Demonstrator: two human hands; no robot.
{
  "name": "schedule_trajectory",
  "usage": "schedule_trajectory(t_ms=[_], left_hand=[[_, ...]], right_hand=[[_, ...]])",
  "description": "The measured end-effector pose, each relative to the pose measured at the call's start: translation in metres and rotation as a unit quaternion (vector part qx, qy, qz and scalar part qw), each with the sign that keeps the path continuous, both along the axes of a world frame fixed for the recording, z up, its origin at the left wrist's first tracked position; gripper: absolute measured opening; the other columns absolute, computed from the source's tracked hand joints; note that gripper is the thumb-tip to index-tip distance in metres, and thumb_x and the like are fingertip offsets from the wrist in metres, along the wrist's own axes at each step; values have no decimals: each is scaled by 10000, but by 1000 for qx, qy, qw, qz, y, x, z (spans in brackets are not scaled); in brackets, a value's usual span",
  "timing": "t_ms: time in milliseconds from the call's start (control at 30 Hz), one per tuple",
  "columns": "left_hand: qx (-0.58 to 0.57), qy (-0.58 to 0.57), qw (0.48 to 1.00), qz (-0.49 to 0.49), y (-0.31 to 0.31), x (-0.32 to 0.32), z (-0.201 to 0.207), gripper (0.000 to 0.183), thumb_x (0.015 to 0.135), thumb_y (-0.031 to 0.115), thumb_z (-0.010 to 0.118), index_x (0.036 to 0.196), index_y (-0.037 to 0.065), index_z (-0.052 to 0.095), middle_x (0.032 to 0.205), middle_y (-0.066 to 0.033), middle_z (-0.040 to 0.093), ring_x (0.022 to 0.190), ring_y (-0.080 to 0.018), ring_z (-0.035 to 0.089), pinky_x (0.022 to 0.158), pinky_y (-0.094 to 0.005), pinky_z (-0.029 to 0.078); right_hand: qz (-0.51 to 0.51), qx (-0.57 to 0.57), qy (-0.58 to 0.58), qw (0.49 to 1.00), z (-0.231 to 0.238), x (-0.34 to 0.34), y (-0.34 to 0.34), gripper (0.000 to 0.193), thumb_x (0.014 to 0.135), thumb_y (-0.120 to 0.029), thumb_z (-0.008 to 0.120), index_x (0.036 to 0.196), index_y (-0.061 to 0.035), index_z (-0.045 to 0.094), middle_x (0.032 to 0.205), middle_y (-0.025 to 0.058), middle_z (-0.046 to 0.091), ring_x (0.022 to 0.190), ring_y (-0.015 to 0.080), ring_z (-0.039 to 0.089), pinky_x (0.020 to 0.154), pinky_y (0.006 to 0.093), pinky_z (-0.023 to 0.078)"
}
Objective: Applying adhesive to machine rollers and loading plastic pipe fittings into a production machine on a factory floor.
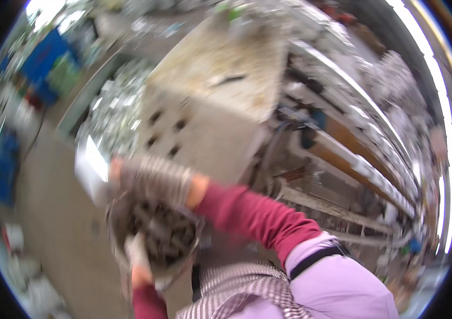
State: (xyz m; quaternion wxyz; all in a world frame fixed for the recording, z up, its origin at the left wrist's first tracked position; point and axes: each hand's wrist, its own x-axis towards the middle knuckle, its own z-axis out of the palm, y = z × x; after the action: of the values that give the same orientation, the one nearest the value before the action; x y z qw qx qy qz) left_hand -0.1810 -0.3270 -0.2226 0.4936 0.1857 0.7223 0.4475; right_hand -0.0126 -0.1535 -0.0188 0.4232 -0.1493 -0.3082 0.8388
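Note:
My right hand (154,178), in a striped grey knit glove, reaches across a round bucket (111,223). A shiny white flat-sided piece (92,170) sits at its fingertips and looks gripped there; blur hides its exact kind. Dark grey-brown chunky pieces (165,234) fill the bucket below. My left hand (138,254), also gloved in a pale knit, is at the bucket's near left side, against the pieces or the rim. Its fingers are too smeared to read.
A pale stained bench (220,69) with several dark holes in its front stands ahead. Beside it, a bin (69,122) holds clear, shiny pieces (114,101). Metal racks (353,154) run along the right. Blue crates (48,58) and white bags (42,292) lie left.

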Motion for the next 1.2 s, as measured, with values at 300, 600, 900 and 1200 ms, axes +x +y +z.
schedule_trajectory(t_ms=[300,600,900,1200], left_hand=[[-316,313,895,-35,46,47,-35,833,653,315,768,1367,80,410,1187,-265,576,1161,-349,539,959,-423,453],[-98,366,814,-440,-32,32,97,714,590,262,744,1196,27,446,1102,-231,514,1011,-387,574,837,-424,513],[-17,42,772,-634,-96,103,160,731,611,354,814,1146,-26,492,1056,-214,572,968,-353,595,848,-387,489],[183,-219,958,16,-93,60,155,752,585,292,816,1220,66,480,1023,-88,598,934,-237,619,835,-353,500]], right_hand=[[90,25,-260,961,6,70,-13,428,906,-224,603,1265,-13,506,1088,86,630,954,160,617,859,285,488],[77,716,-482,499,-16,60,-79,547,763,-277,654,1243,-55,516,1249,158,542,1198,304,487,1061,478,288],[586,462,-408,526,-50,122,-161,383,758,-316,648,1030,-47,633,867,181,678,813,347,669,732,432,524],[290,201,-492,796,-28,71,-116,536,745,-390,739,1122,-55,555,990,163,646,949,332,626,819,397,488]])
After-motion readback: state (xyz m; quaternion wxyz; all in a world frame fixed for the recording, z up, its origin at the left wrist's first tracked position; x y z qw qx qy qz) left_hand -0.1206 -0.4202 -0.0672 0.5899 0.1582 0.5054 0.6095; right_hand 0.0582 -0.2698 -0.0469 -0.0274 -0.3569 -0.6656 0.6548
